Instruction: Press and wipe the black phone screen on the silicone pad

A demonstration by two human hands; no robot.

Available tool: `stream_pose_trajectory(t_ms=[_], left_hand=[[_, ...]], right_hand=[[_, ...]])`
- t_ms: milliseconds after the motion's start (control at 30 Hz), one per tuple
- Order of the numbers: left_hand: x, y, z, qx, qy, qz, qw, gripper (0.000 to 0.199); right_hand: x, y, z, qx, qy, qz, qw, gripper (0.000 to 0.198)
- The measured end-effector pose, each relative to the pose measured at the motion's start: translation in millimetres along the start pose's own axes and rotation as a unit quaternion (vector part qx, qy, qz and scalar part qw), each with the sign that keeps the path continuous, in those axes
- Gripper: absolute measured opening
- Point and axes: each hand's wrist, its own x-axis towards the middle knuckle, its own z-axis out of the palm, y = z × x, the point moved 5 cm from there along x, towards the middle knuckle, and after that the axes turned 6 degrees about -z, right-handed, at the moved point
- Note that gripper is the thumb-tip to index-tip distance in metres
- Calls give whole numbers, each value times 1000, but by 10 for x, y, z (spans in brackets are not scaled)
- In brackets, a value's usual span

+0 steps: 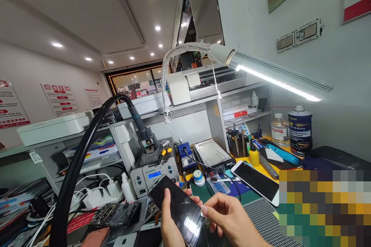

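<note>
My left hand (169, 222) is closed around a black smartphone (180, 203), its thumb along the near side and fingertips behind the far edge. The phone's dark glossy face is tilted toward me and reflects the lamp near its lower end. At the phone's right edge, my right hand (228, 216) pinches a small white piece (202, 212) between thumb and forefinger. Fingers cover most of that piece, so I cannot tell exactly what it is. Below the hands lies a grey ridged mat (262, 218). A white phone (255, 182) rests beyond my right hand.
Behind the hands stand a soldering station (153, 175), a flat heating plate (213, 152) and a small round tub (198, 178). Bottles and a spray can (300, 131) stand at right. A lamp (278, 79) hangs overhead. Phone parts (116, 214) and a thick black hose (78, 162) occupy the left.
</note>
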Motion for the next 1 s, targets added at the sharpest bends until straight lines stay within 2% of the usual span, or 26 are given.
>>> stream_pose_trajectory(t_ms=[233,400,467,667,867,1000], left_hand=[[-79,17,66,2,13,15,1000,42],[-135,20,113,-11,14,30,999,40],[-141,20,115,-9,16,27,999,38],[-102,18,75,-8,28,26,999,42],[-84,-5,76,-26,20,24,999,48],[-69,-8,48,-25,20,23,999,50]], right_hand=[[-78,-14,129,8,-42,2,999,42],[-72,-141,5,-82,20,-58,995,34],[-73,-127,2,-81,21,-50,995,35],[-93,27,107,-79,-31,-21,996,35],[-54,-54,15,-53,22,-25,998,40],[-51,1,64,-31,-2,-13,999,42]])
